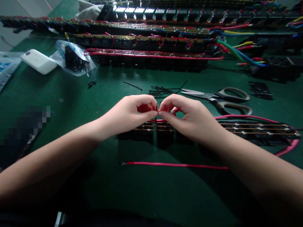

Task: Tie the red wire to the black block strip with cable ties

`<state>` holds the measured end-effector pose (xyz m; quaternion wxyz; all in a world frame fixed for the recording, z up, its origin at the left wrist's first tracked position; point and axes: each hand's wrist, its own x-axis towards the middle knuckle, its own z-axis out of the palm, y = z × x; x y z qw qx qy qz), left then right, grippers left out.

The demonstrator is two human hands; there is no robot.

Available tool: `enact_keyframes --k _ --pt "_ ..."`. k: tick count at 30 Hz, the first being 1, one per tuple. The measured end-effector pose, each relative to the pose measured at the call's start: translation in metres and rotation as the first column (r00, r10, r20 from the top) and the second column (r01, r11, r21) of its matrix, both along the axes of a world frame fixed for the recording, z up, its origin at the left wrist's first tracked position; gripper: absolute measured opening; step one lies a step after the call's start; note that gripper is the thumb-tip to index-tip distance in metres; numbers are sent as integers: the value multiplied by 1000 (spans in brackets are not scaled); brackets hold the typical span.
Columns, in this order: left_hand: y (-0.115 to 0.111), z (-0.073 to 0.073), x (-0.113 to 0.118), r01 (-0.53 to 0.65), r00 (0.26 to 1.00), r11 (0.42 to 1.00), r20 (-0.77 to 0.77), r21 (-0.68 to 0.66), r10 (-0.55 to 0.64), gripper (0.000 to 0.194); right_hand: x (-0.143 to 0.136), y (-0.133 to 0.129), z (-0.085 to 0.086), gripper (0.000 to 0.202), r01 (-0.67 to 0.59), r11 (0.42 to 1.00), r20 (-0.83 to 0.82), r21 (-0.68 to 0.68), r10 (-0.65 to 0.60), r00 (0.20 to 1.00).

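Note:
My left hand [132,110] and my right hand [187,115] meet fingertip to fingertip over a black strip with thin copper-coloured rods [255,128]. A thin black cable tie [156,118] stands upright between them, at the strip. Both hands are closed in a pinch on it; its upper end is partly hidden by the fingers. Along the strip's far side runs a red wire [248,116], which bends round the right end. Its loose near length [175,165] lies in front of the strip and ends in a metal terminal.
Behind my hands lie loose cable ties [163,90] and open scissors [213,96]. A bag of cable ties [73,58] and a white phone-like object [39,61] are at the back left. Several wired black strips [151,58] line the back of the green table [71,110].

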<state>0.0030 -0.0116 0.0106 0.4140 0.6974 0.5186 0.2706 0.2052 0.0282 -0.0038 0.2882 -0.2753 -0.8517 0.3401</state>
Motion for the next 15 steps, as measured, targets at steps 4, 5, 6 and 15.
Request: enact_keyframes --k 4,5,6,15 --pt "2 -3 -3 8 995 997 97 -75 -1 6 0 1 1 7 -34 999 49 -23 35 998" --pt "2 -3 -3 14 996 998 93 -65 -8 6 0 1 1 8 -42 999 56 -23 43 997" --pt "2 -4 -3 17 997 999 81 -48 -13 5 0 0 1 10 -46 999 60 -21 47 997" --pt "3 -10 -4 24 998 1000 60 12 -25 8 -1 1 2 13 -71 997 83 -24 73 994"
